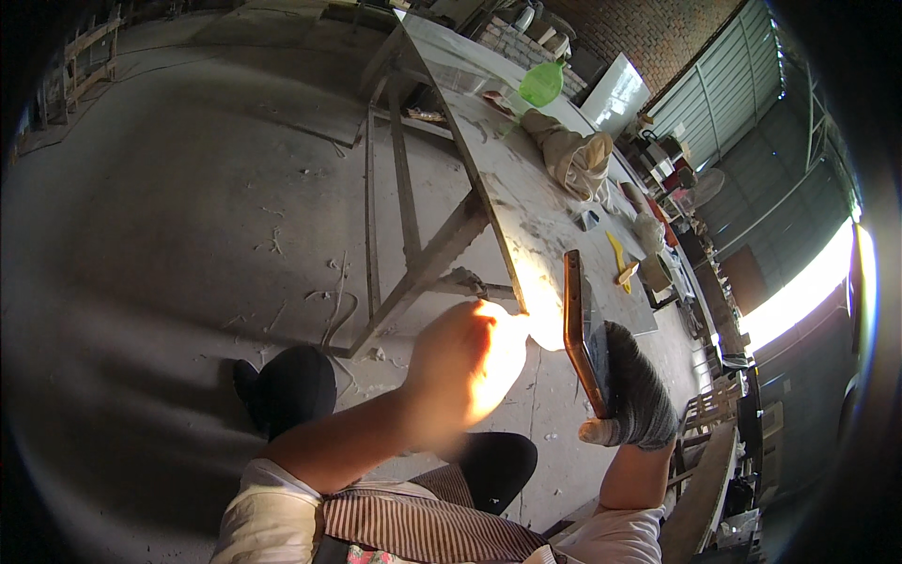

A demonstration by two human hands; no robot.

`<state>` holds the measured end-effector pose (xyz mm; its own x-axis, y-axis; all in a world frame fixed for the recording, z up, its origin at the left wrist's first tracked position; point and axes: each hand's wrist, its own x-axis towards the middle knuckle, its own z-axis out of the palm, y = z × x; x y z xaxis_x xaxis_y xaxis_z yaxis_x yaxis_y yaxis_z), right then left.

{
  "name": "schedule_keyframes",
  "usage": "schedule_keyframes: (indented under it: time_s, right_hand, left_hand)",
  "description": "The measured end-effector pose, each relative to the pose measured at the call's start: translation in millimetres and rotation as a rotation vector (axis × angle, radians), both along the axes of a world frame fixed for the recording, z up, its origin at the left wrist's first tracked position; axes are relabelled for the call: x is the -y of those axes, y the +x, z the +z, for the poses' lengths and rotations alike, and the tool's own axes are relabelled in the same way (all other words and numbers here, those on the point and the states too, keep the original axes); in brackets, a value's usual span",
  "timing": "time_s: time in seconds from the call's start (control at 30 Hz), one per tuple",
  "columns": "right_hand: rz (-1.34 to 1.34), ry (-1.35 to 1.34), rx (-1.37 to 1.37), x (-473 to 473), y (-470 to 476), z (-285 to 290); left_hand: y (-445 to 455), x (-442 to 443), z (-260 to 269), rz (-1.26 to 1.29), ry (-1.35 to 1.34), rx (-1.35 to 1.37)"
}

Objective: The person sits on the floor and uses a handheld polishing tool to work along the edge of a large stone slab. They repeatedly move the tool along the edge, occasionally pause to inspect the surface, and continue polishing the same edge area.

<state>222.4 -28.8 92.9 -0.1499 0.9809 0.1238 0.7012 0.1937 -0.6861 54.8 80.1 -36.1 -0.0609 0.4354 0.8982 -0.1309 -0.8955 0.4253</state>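
My left hand (pixel 468 363), bare and brightly sunlit, is closed at the near corner of the long work table (pixel 493 169); whether it holds anything is hidden by its fingers and the glare. My right hand (pixel 638 388), in a grey knitted glove with a bare thumb tip, grips a flat, bent piece with a copper-brown edge (pixel 574 310), upright beside the table's near end. Beyond it on the table lie a yellow-handled tool (pixel 619 261), a small grey block (pixel 586 221) and a bundle of beige cloth (pixel 571 155).
A green plastic bowl (pixel 541 84) and a crumpled clear bag (pixel 649 233) are farther along the table. Angled metal legs (pixel 423 271) stand under its left edge. Scraps (pixel 275 243) litter the concrete floor. Wooden boards (pixel 705 486) lean at the lower right.
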Motion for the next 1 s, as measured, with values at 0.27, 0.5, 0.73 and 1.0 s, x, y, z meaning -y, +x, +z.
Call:
schedule_keyframes:
  time_s: [0.27,0.5,0.73,1.0]
  right_hand:
    - [-0.023,0.011,-0.042,-1,-1,-1]
    - [-0.032,-0.012,-0.143,0,-4,-2]
    - [-0.053,-0.036,-0.072,-1,-2,1]
    - [-0.033,-0.022,-0.101,0,-2,0]
  left_hand:
    - [-5,15,-3,-0.479,-0.351,0.026]
    - [1,22,0,-0.433,-0.225,0.091]
    - [-8,23,7,-0.606,-0.642,0.131]
    - [-2,26,10,-1.000,-0.824,0.381]
